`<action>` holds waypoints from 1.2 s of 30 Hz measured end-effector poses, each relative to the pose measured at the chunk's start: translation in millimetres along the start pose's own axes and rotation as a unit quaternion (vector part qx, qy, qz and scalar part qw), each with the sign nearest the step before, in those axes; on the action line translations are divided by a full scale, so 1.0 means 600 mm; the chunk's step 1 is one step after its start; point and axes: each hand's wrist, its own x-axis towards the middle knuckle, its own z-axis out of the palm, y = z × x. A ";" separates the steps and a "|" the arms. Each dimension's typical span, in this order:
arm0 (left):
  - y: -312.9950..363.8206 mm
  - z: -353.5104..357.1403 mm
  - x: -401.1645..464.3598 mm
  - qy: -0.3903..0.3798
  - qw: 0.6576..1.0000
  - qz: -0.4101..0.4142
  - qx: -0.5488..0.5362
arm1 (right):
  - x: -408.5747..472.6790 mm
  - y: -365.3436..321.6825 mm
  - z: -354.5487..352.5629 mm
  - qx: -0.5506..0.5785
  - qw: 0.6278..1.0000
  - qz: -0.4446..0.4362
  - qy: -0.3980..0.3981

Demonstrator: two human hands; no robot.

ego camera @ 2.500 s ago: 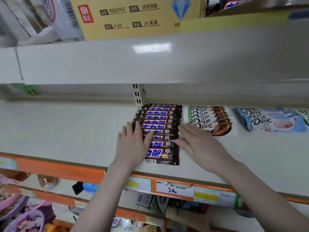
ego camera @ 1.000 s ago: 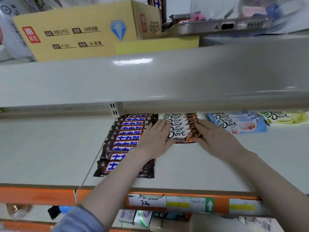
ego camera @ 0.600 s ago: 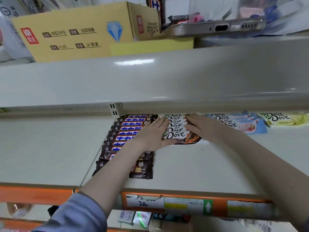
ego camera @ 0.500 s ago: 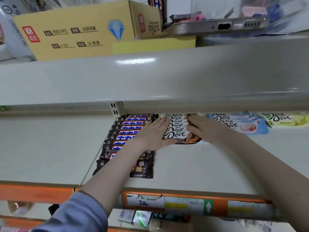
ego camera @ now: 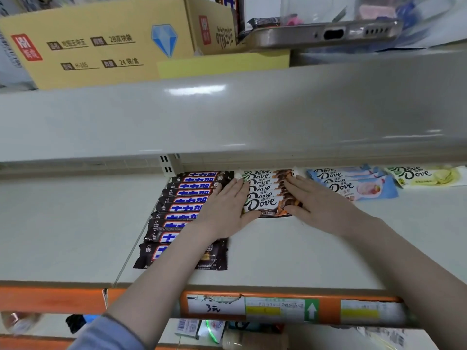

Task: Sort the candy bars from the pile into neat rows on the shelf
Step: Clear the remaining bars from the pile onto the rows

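- left hand (ego camera: 227, 210) and right hand (ego camera: 321, 205), fingers flat and straight, press the ends of glossy white-brown dove bars (ego camera: 265, 195)
- left arm hides part of dark flat-wrapped bars (ego camera: 187, 198) on smooth pale shelf (ego camera: 63, 223)

Bright, even overhead light; a white glare streak on the glossy grey upper shelf front (ego camera: 195, 90) above the fingers. Edges bend and blur; soft shadows.

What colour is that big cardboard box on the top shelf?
Yellow, with a blue diamond printed on it; the cardboard box shows in the head view.
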 end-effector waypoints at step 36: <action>0.615 -0.006 0.127 0.074 0.996 -0.039 -0.034 | -0.472 0.414 -0.054 0.016 0.941 0.297 0.161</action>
